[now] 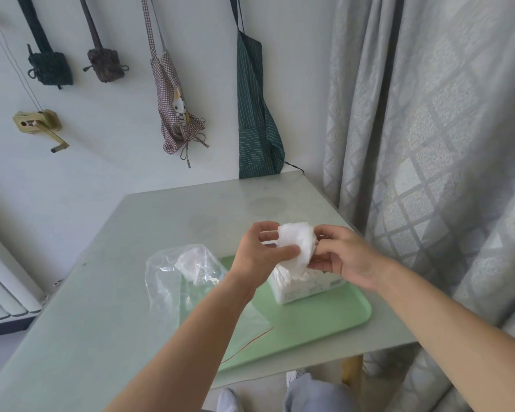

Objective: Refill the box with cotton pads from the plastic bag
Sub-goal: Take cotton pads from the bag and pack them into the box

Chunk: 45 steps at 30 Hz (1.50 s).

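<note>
Head view: left hand (260,251) and right hand (338,257) pinch cotton pads (296,243) above box (304,285); soft, light, compressible, so grip edges.

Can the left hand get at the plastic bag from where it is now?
Probably yes: the plastic bag lies just left of the left hand with nothing between them. But that hand is pinching the cotton pads, so it would have to release them first.

Reaches both bare forearms forward, hands meeting at centre. Pinches cotton pads (296,243) with left hand (260,252), thumb across the front, fingers curled behind. Grips the same wad from the opposite side with right hand (344,258), fingers bent.
</note>
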Each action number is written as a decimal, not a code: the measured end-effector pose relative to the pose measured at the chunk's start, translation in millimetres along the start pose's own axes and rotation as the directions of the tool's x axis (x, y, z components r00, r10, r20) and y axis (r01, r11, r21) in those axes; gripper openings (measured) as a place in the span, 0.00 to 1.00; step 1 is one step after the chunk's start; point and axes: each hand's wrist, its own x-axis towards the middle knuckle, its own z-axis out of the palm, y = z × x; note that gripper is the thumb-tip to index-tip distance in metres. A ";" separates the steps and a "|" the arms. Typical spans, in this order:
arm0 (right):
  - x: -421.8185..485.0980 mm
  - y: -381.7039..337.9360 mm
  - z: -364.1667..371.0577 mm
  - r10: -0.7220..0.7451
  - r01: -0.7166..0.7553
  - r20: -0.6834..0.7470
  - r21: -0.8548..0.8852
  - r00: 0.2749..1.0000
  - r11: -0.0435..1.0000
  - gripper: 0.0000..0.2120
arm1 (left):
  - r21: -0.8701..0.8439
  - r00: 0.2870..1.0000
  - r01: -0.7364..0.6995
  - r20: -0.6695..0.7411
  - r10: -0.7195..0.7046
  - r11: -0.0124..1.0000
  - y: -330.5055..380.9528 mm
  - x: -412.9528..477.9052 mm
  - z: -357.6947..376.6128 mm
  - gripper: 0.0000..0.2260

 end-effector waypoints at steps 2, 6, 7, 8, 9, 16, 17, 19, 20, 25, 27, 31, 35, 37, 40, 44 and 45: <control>-2.0 -9.6 -7.6 0.032 -0.033 0.019 0.055 0.999 0.998 0.09 | -0.014 0.996 0.059 0.062 -0.058 0.998 1.0 6.2 7.1 0.33; -0.2 -22.5 -27.7 0.078 -0.078 0.007 -0.019 0.997 0.997 0.23 | 0.017 0.996 0.034 0.087 -0.036 0.999 5.1 16.0 23.0 0.29; 0.7 -24.4 -33.3 0.087 -0.086 0.007 -0.081 0.996 0.993 0.29 | 0.048 0.995 0.011 0.094 -0.016 0.999 5.5 18.9 27.7 0.29; 1.3 -27.0 -37.2 0.097 -0.095 0.007 -0.148 0.995 0.984 0.33 | 0.072 0.994 -0.011 0.107 0.003 0.997 6.1 21.5 32.0 0.28; 1.9 -29.6 -41.4 0.103 -0.098 0.010 -0.226 0.995 0.969 0.34 | 0.092 0.992 -0.028 0.122 0.017 0.995 6.5 24.2 36.6 0.27; 19.0 -39.1 -67.1 0.080 -0.020 0.067 -0.627 0.995 0.778 0.13 | 0.231 0.993 -0.057 0.117 0.031 0.971 -0.8 46.1 51.6 0.31; 20.5 -38.8 -69.1 0.085 -0.022 0.069 -0.635 0.994 0.772 0.13 | 0.248 0.993 -0.055 0.113 0.027 0.967 -3.1 49.2 52.4 0.31; 24.0 -35.7 -74.0 0.088 -0.038 0.046 -0.644 0.995 0.764 0.14 | 0.264 0.994 -0.052 0.106 0.024 0.963 -7.7 54.0 54.4 0.31; 26.8 -32.8 -77.3 0.080 -0.053 0.013 -0.644 0.997 0.763 0.14 | 0.273 0.995 -0.049 0.092 0.025 0.961 -10.5 56.6 55.0 0.29; 39.6 -14.4 -88.2 -0.033 -0.124 -0.221 -0.657 0.975 0.744 0.13 | 0.738 0.982 -0.177 0.176 0.068 0.651 -22.4 61.1 43.3 0.15; 41.4 -9.3 -87.7 -0.035 -0.154 -0.275 -0.633 0.961 0.759 0.11 | 0.837 0.962 -0.251 0.270 0.031 0.486 -26.5 59.0 40.2 0.12; 44.1 -4.5 -91.3 0.077 -0.240 -0.292 -0.579 0.953 0.779 0.11 | 0.896 0.929 -0.314 0.358 -0.092 0.315 -32.3 56.1 43.2 0.18; 44.9 0.6 -94.6 0.203 -0.279 -0.197 -0.544 0.959 0.791 0.11 | 0.909 0.905 -0.332 0.383 -0.187 0.254 -32.0 54.9 46.3 0.18; 45.2 4.1 -93.2 0.192 -0.249 -0.159 -0.599 0.969 0.761 0.11 | 0.910 0.905 -0.336 0.384 -0.186 0.241 -31.0 54.5 45.4 0.17; 46.5 7.5 -88.7 0.183 -0.215 -0.124 -0.729 0.975 0.650 0.11 | 0.907 0.904 -0.342 0.389 -0.176 0.245 -31.1 54.6 41.4 0.16; 49.1 3.9 -73.7 0.103 -0.145 -0.120 -0.944 0.987 0.296 0.15 | 0.896 0.899 -0.339 0.398 -0.180 0.287 -29.2 54.7 37.2 0.16; 49.1 2.7 -68.2 0.081 -0.134 -0.119 -0.968 0.990 0.214 0.15 | 0.892 0.899 -0.336 0.400 -0.180 0.301 -28.9 55.1 36.4 0.16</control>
